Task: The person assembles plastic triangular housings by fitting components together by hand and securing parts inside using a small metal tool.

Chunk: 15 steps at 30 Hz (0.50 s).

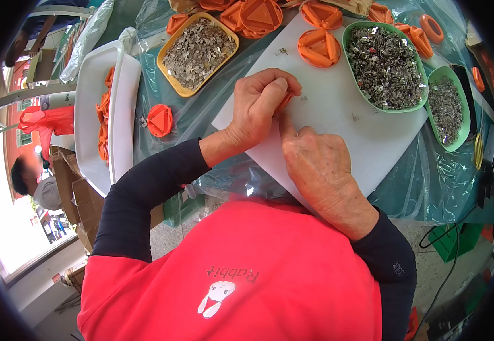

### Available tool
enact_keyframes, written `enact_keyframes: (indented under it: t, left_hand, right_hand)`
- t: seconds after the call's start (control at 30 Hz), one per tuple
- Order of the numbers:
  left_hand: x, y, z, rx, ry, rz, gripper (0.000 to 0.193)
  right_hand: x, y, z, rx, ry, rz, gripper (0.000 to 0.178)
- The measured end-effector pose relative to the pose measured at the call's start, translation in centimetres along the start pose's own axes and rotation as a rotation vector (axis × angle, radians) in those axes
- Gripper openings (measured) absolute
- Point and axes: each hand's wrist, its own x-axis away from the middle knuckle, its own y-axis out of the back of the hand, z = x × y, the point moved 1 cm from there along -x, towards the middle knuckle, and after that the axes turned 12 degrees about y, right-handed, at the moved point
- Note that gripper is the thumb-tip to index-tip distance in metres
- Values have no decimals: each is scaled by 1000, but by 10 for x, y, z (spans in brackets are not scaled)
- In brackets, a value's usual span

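Note:
Over the white board (366, 153), my left hand (255, 105) is closed around an orange plastic part (285, 102), its thumb on top. Most of the part is hidden by the fingers. My right hand (318, 159) meets it from below: the index finger reaches to the part, while the other fingers are curled under and the thumb is hidden. A few tiny metal pieces (355, 117) lie on the board. Farther back on it sits a round orange part with a triangular frame (318, 48).
Small metal pieces fill a yellow tray (180, 86) at the left and two green trays, one large (349, 68), one small (462, 136). A white tub (124, 113) holds orange parts. Another round orange part (160, 120) lies near it. More orange parts (261, 17) crowd the back.

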Motion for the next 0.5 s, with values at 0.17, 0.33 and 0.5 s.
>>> enact_keyframes:
  t: [0.17,0.33,0.5]
  left_hand:
    - [-1,-2,-1,15,61,14,26]
    - [-1,0,0,14,68,41,27]
    - [-2,0,-1,-9,50,45,26]
  right_hand:
    - [-1,-4,0,-22,-27,-30,52]
    - [-2,-7,2,-84,-59,-62,48]
    - [-5,-5,5,-107,-81,-85,38]
